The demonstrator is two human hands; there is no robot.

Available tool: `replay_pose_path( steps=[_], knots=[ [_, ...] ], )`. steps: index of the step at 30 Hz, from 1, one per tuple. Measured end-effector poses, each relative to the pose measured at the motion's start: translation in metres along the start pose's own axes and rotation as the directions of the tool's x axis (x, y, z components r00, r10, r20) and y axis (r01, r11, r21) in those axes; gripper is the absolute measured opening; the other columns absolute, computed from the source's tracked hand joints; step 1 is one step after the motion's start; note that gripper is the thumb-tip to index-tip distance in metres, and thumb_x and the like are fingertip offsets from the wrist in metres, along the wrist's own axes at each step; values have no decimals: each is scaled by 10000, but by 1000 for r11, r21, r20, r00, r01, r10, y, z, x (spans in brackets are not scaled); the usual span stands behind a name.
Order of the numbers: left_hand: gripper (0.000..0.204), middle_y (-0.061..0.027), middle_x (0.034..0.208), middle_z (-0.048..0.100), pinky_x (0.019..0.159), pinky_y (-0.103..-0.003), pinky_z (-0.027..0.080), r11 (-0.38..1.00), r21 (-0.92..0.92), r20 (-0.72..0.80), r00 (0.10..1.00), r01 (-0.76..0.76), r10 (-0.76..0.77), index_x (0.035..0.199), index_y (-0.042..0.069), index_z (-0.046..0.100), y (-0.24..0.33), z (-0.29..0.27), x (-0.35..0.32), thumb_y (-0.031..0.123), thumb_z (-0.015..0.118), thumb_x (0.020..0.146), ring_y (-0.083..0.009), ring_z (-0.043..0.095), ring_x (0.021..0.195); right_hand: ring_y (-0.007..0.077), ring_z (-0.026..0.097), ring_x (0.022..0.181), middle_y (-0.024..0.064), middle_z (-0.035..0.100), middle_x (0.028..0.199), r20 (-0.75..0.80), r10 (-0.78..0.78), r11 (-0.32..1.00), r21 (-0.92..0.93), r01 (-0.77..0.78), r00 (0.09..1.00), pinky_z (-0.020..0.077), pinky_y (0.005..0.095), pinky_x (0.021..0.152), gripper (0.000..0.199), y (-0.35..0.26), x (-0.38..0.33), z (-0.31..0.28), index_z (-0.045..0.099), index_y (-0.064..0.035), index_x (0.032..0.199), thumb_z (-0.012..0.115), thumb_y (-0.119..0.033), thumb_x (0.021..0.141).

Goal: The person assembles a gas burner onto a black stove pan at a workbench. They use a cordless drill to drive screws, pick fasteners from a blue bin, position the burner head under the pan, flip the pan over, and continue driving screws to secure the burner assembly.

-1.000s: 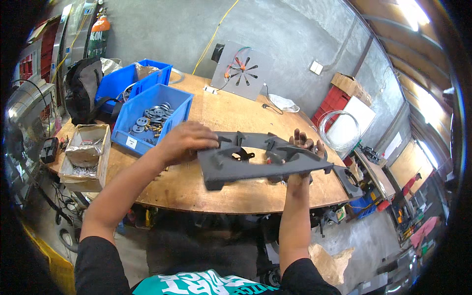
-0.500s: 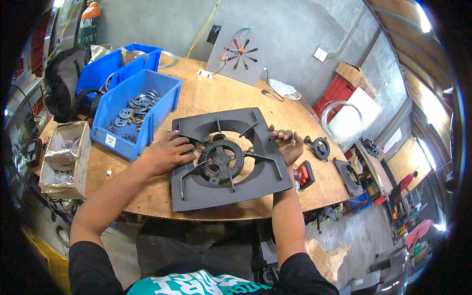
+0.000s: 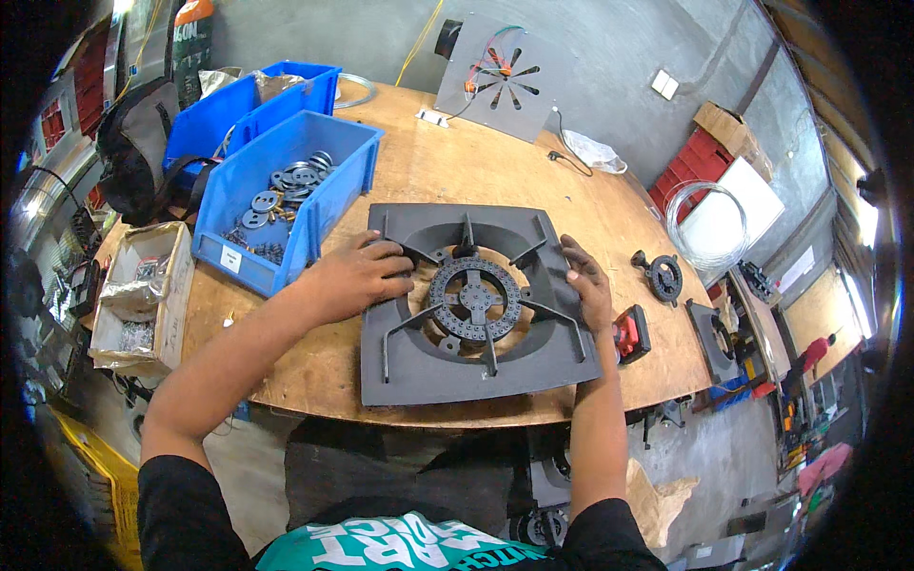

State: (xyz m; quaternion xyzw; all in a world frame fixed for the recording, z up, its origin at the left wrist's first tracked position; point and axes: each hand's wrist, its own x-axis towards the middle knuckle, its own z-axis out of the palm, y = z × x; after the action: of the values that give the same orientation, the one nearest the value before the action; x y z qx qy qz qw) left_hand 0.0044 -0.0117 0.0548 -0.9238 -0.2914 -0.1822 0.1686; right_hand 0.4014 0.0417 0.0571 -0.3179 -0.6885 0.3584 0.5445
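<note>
A dark grey cast stove top (image 3: 419,381) lies just inside the near edge of the plywood bench (image 3: 409,133), around the middle of that edge, its ribbed side facing up and its near rim slightly slanted to the bench edge. In its round opening sits a black perforated ring burner (image 3: 478,298), with pan-support ribs reaching in around it. The left hand (image 3: 360,279) grips the left rim, its fingers bent over onto the top face. The right hand (image 3: 592,290) is at the right rim with fingers half curled and fingertips against the edge; the thumb is hard to make out, so I cannot tell whether these fingers grip or only rest. Just beside the right wrist, toward the bench's near right corner, lies a red and black tool (image 3: 628,335). Farther along, near the right edge, is a loose ring burner (image 3: 665,279), with a second dark frame (image 3: 709,338) at the edge itself. Toward the left edge stands a blue bin (image 3: 333,209) holding grey metal discs (image 3: 265,202) and small brass parts; another blue bin (image 3: 205,124) is behind it, and an open cardboard box (image 3: 169,324) stands at the near left corner. A grey slotted panel (image 3: 476,105) leans at the far edge.
</note>
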Motion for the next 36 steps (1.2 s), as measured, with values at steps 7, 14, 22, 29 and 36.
replay_pose_path(
  steps=[7,14,22,29,36],
  knots=[
    [326,-111,1256,532,978,-419,426,987,-65,-151,977,144,-153,1133,158,621,-7,-4,25,95,558,820,-303,504,1181,305,529,1168,248,507,1304,-87,374,913,-144,-383,923,422,351,977,787,-18,-25,5,261,-67,1471,620,-25,772],
    [604,-197,1352,481,1046,-386,371,793,-486,-285,792,366,-540,1392,70,400,1,11,25,53,604,824,-343,466,1259,242,620,965,209,589,1166,-113,504,853,-95,-514,856,482,317,866,803,-19,-23,6,269,-54,1464,628,-7,747],
    [550,-168,1283,555,907,-363,493,-479,-819,570,533,316,-625,1381,54,426,-33,28,18,431,438,981,-282,583,1117,223,630,923,194,607,1124,-257,345,935,13,-353,903,498,296,800,765,13,-47,45,307,-38,1437,636,4,748],
    [772,-197,1242,553,828,-485,525,-665,-741,464,787,93,-406,1381,43,412,-25,22,17,623,389,872,-326,566,1117,199,637,870,175,637,1047,-207,504,862,180,-474,838,506,292,762,690,22,-47,68,339,-21,1403,624,-38,775],
    [747,-223,1323,513,953,-494,470,-685,-728,470,751,31,-464,1414,20,353,-16,21,18,526,405,867,-353,530,1196,217,638,895,201,619,1111,-213,520,854,161,-495,827,511,306,783,692,18,-50,67,331,-34,1417,622,-40,790]
  ],
)
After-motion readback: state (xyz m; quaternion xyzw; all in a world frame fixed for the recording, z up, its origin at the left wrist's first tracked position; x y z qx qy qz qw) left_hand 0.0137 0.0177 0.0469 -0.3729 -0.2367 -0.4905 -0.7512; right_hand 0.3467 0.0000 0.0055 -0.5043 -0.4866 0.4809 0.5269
